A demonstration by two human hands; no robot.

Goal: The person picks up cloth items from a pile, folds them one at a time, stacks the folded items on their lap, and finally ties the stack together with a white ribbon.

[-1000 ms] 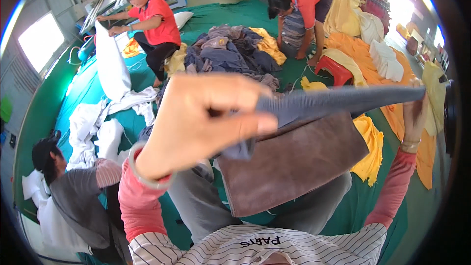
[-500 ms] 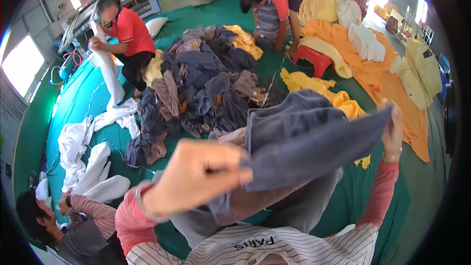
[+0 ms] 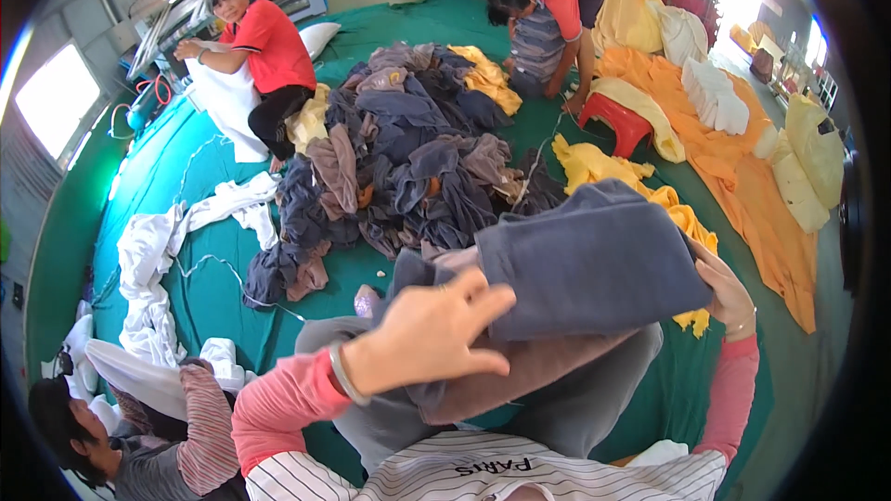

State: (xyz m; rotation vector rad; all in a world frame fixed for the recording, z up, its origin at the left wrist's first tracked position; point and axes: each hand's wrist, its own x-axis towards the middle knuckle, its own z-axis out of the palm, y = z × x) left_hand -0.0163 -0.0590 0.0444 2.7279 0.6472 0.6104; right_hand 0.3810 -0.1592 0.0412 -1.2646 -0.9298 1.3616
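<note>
A folded dark blue-grey cloth (image 3: 594,264) lies across my lap, with its folded edges toward me and to the right. Beneath it shows a brown cloth (image 3: 520,380), draped over my grey-trousered knees. My left hand (image 3: 441,329) is at the left side of the folded cloth, fingers spread and holding nothing. At the right edge my right hand (image 3: 724,288) grips the folded cloth, its fingers partly hidden behind the fabric.
Ahead is a large heap of dark and brown cloths (image 3: 418,148). Yellow cloth (image 3: 603,162), a red stool (image 3: 617,125) and orange fabric (image 3: 724,167) lie to the right. White cloths (image 3: 144,269) are at left. Three other people work nearby.
The dark cloth's raised flap has come down and lies folded flat. My left hand has let go and opened; my right hand has lowered slightly. The person at far left has spread the white cloth.
</note>
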